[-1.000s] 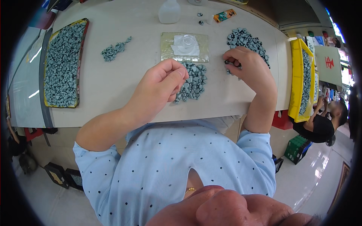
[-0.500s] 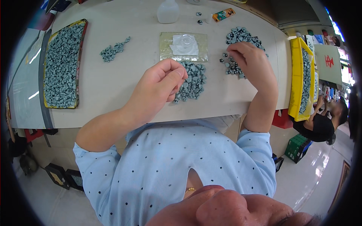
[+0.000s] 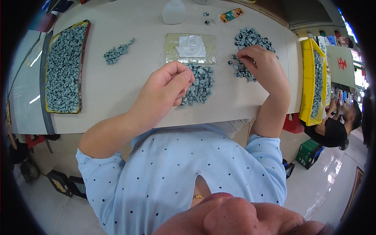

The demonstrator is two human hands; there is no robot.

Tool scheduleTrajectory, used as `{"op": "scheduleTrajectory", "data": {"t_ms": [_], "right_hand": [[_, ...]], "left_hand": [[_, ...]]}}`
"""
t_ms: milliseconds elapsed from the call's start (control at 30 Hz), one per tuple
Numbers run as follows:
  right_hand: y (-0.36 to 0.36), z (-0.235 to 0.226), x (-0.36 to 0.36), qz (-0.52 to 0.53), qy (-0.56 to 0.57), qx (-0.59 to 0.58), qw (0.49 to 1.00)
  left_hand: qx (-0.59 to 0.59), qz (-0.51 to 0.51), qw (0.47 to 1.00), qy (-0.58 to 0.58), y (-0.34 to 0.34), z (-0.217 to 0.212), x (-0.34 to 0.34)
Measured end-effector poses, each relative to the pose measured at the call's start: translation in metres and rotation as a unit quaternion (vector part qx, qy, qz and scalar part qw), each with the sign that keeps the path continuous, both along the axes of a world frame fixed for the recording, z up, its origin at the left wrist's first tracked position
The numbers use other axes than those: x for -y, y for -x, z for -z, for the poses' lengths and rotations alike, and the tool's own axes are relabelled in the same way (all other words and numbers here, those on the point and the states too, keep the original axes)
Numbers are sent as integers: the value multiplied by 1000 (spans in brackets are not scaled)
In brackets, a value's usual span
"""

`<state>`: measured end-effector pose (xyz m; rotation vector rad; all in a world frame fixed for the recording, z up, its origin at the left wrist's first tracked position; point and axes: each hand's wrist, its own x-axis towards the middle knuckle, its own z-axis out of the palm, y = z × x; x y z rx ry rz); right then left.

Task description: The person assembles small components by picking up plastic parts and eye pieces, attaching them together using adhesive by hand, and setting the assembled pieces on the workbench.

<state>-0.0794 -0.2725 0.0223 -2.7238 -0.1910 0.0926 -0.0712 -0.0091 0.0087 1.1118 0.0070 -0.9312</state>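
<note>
My left hand point(image 3: 169, 83) is closed, thumb against curled fingers, above the left edge of a pile of small grey-green rounded pieces point(image 3: 203, 83). What it holds, if anything, is hidden. Over to the right, my right hand point(image 3: 263, 62) bends down over a second pile point(image 3: 250, 36), whose pieces show black parts among the grey-green. Its fingers are drawn together at the near left side of that pile, close to a few loose pieces point(image 3: 231, 62). Whatever sits between the fingertips is too small to make out.
A small heap point(image 3: 117, 53) of grey-green pieces lies left, beside a full yellow-rimmed tray point(image 3: 81, 90). Beyond the middle pile is a yellowish pad point(image 3: 171, 49) with a clear round dish point(image 3: 192, 42). A translucent bottle point(image 3: 174, 12) stands behind. A yellow bin point(image 3: 307, 78) is right; a person point(image 3: 331, 129) sits beyond.
My right hand has shifted slightly toward me and to the right, its fingers still over the pile. The left hand has stayed in place.
</note>
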Motion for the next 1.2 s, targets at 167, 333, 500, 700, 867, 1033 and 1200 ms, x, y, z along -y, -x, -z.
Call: {"op": "scheduleTrajectory", "data": {"t_ms": [167, 333, 500, 700, 867, 1033, 1200], "right_hand": [[2, -7, 3, -36, -27, -47, 998], [8, -12, 5, -78, -35, -97, 992], [3, -6, 5, 5, -20, -129, 991], [1, -5, 5, 46, -12, 40, 998], [-3, -3, 1, 61, -24, 126, 990], [-4, -1, -9, 48, -32, 126, 990], [-3, 0, -17, 46, -62, 115, 990]], "left_hand": [[0, 0, 1000, -8, 1, 0, 0], [-4, 11, 1000, -7, 0, 0, 0], [-9, -16, 1000, 20, 0, 1, 0], [3, -73, 997, 35, 1, 2, 2], [0, -131, 991, 19, 1, 1, 4], [-8, -166, 985, 41, -3, 0, 1], [4, -195, 978, 76, -8, 0, -5]]}}
